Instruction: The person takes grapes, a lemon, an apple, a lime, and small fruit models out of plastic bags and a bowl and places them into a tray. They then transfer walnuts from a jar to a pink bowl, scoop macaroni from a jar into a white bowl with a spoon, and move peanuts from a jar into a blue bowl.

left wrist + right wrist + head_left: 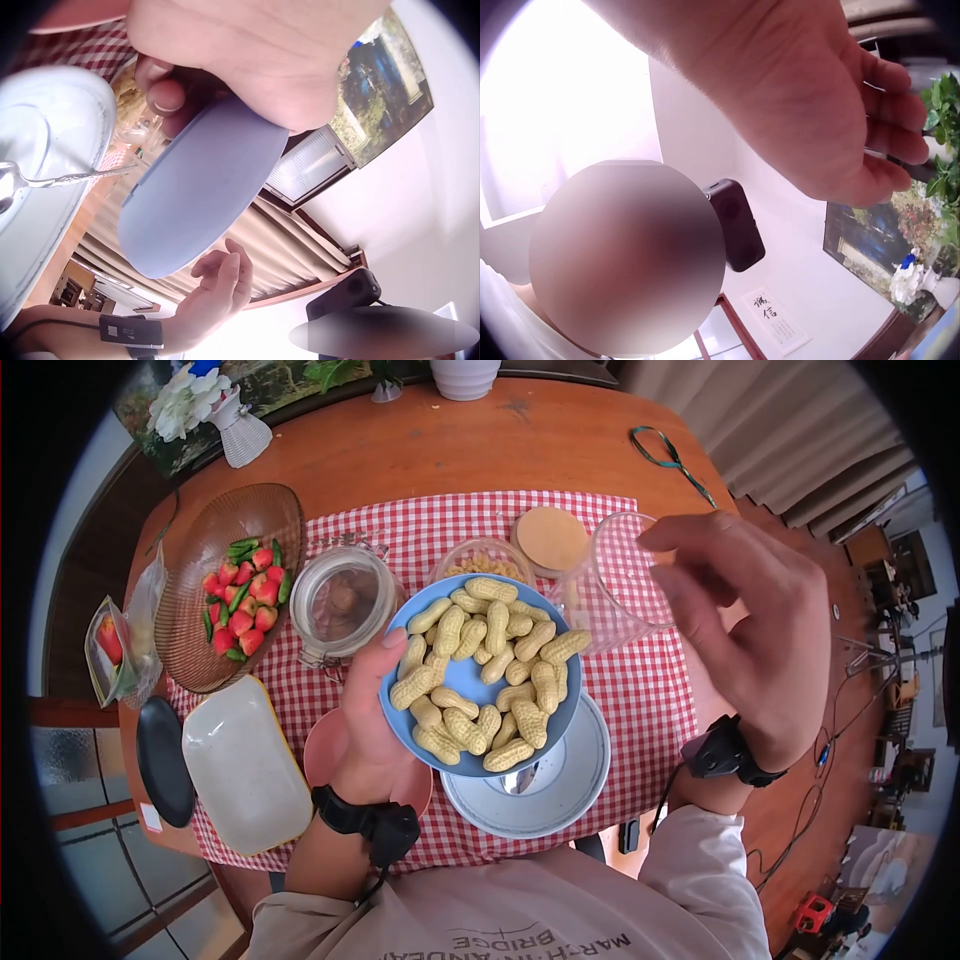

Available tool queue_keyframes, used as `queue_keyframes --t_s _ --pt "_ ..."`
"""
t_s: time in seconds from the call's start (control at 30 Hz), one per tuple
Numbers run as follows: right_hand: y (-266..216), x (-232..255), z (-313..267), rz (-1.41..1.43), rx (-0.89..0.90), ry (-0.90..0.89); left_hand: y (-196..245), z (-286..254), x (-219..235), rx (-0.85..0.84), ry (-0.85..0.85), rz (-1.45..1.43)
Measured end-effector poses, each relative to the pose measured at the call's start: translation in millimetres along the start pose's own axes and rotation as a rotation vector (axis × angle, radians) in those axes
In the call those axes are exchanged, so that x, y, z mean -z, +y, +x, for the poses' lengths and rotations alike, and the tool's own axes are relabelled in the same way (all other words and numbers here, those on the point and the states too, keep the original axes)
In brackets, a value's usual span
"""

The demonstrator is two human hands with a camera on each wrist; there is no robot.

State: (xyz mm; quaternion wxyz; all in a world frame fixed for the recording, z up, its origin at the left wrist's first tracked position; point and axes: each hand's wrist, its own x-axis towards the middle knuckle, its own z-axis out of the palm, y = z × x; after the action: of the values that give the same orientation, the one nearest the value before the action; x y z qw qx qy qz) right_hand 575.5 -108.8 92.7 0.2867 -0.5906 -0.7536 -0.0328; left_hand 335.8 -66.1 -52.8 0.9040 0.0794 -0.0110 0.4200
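Note:
My left hand [365,705] grips a blue bowl [462,678] by its left edge, thumb over the rim. Unshelled peanuts [497,628] ring the inside of the bowl, leaving its middle bare. The left wrist view has the bowl's smooth underside [206,191] tilted, with fingers curled beneath it. To the right, my right hand [755,615] is raised beside a clear, wide-mouthed container [600,585], its thumb and forefinger apart and nothing between them. Loosely bent fingers [892,142] also show in the right wrist view. Beneath the bowl lies a white plate [580,795] with a spoon [519,778].
Left of the bowl stand a glass clip jar [345,600], a pink bowl [325,745] and a white rectangular dish [245,770]. Farther left, a brown basket [185,640] holds red and green produce. Behind are a tub of yellow bits [482,560] and a round wooden lid [551,540].

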Motion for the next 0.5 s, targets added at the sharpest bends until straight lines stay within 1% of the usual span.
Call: queue_keyframes --t_s 0.07,0.13,0.2,0.23,0.27,0.33,0.37,0.43,0.5 --pt "-6 -4 2 0.048 0.140 -0.108 1 0 -10 -0.012 0.203 0.536" --pt "-11 -19 0 0.068 0.158 -0.111 0 0 -9 -0.012 0.192 0.501" --pt "-18 -30 1 0.092 0.240 -0.239 -1 0 -6 -0.015 0.180 0.465" --pt "-20 -36 1 0.049 0.252 -0.304 -1 -1 -5 -0.019 0.191 0.420" --pt "-22 -42 1 0.051 0.253 -0.303 -1 -1 -3 -0.022 0.201 0.374" --pt "-23 -55 -1 -0.039 0.335 -0.338 0 -2 2 -0.015 0.193 0.390" --pt "-25 -60 -1 -0.040 0.336 -0.338 0 -2 4 -0.008 0.184 0.405" --pt "-28 -70 -3 -0.097 0.258 -0.430 1 -4 6 -0.011 0.206 0.419" --pt "-29 -81 -5 -0.085 0.269 -0.411 1 -5 6 -0.012 0.229 0.435"
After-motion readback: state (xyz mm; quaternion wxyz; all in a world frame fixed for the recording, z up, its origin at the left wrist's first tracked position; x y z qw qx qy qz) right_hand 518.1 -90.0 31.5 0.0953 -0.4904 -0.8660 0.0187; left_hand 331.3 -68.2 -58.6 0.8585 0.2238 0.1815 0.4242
